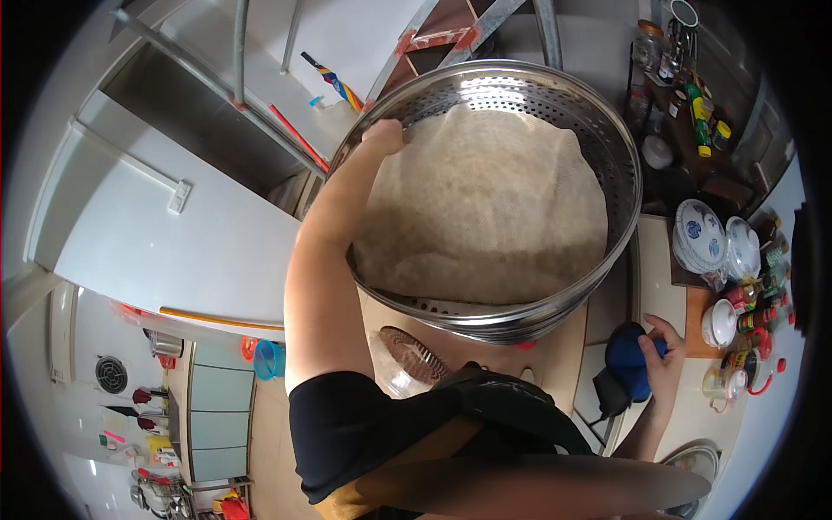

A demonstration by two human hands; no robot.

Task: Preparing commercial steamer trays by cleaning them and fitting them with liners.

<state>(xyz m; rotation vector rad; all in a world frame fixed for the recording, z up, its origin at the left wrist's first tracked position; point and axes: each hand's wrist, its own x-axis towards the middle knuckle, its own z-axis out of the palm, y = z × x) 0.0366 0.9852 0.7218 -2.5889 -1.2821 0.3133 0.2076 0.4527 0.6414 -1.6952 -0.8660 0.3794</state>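
A large round metal steamer basket (626, 139) with perforated walls takes up the middle. Inside it lies a beige steamer cloth (485, 191), damp-looking and creased, with its edge short of the wall in places. My left hand (383, 136) is at the basket's far left wall, its fingers closed at the cloth's edge; what lies under the fingers is partly hidden. Lower down at the right, my right hand (664, 351) grips a soft blue and dark padded thing (626, 360), perhaps a mitt. It hangs beside the counter, apart from the basket.
Lidded patterned bowls (700, 236), a white bowl (719, 322) and several jars stand on the right-hand counter (654, 277). Bottles (698, 117) crowd the far right. A metal ladder-like frame (442, 39) rises behind the basket. A white panel (173, 217) is at the left.
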